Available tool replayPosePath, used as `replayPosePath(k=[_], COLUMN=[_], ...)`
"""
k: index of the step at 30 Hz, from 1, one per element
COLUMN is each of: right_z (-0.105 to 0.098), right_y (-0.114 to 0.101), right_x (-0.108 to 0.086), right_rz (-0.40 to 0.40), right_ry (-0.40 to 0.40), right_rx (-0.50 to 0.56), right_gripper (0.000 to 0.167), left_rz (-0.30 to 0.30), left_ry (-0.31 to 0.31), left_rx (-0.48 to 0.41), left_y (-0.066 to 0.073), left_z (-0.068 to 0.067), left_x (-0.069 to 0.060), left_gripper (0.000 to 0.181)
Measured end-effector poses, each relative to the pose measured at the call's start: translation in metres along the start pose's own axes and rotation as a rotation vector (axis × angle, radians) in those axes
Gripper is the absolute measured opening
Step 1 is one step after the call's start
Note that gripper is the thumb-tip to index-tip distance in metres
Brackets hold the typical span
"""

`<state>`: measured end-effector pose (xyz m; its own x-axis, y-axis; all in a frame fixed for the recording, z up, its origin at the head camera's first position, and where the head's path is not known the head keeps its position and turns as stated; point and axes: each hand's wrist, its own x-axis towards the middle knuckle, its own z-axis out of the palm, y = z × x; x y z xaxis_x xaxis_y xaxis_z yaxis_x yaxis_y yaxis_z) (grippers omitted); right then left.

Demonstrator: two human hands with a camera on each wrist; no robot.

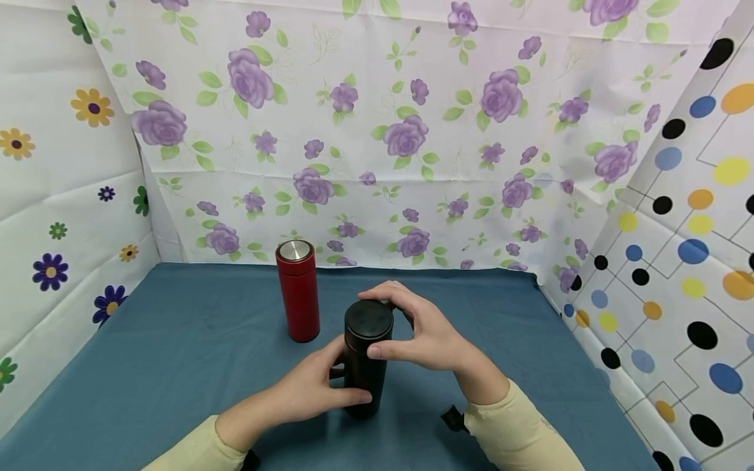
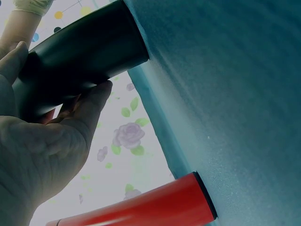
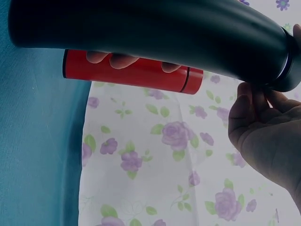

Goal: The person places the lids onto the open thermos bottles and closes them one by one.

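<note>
Black vacuum flask (image 1: 366,369) is stood upright, R of & nearer than red vacuum flask (image 1: 300,302). Body is gripped by L hand (image 1: 306,387), top end by R hand (image 1: 427,327). Prob. rigid, mod. heavy, bit slippery; best held round mid-body.

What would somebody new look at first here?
Probably the black bottle near the middle of the head view, with the left-hand grip around its body and the right-hand grip near its top. Then the bright red bottle, standing farther back to the left on the blue cloth, before the purple-flowered curtain.
</note>
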<state>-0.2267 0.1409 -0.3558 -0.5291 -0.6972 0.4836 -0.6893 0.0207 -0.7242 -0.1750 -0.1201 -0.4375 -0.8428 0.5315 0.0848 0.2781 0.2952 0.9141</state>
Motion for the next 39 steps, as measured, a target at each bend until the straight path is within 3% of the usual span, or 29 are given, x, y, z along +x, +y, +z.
replayPosePath(k=[39], right_z=[0.0033], right_y=[-0.0048], right_x=[0.0022], right_rz=[0.040], right_ry=[0.061], right_rx=[-0.054], right_gripper=[0.067], left_rz=[0.022], left_ry=[-0.013], left_rx=[-0.007], left_y=[0.0025], left_z=[-0.0004], left_x=[-0.0023], left_gripper=[0.074])
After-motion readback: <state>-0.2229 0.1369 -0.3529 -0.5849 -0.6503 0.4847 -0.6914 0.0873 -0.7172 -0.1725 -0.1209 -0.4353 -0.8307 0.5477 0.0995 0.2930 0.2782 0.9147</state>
